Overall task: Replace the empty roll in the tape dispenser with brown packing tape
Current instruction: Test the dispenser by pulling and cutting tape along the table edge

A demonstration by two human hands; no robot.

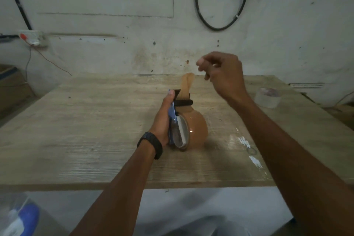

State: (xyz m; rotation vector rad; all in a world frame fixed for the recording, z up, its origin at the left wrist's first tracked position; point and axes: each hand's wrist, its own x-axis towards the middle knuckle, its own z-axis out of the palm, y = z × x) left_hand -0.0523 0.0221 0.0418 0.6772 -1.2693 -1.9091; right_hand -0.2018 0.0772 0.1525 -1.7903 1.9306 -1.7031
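Note:
A blue tape dispenser (173, 115) rests on the wooden table (95, 120), and my left hand (163, 119) grips its frame from the left side. A roll of brown packing tape (197, 130) sits in the dispenser. A loose strip of brown tape (187, 86) stands up from the dispenser's front roller. My right hand (224, 76) hovers just above and to the right of that strip, fingers loosely curled and holding nothing; it does not touch the strip.
A clear, nearly empty tape roll (269, 97) stands at the table's right edge. White scuff marks (249, 149) lie right of the dispenser. A cardboard box (11, 86) sits at the far left. A black cable (220, 15) hangs on the wall behind.

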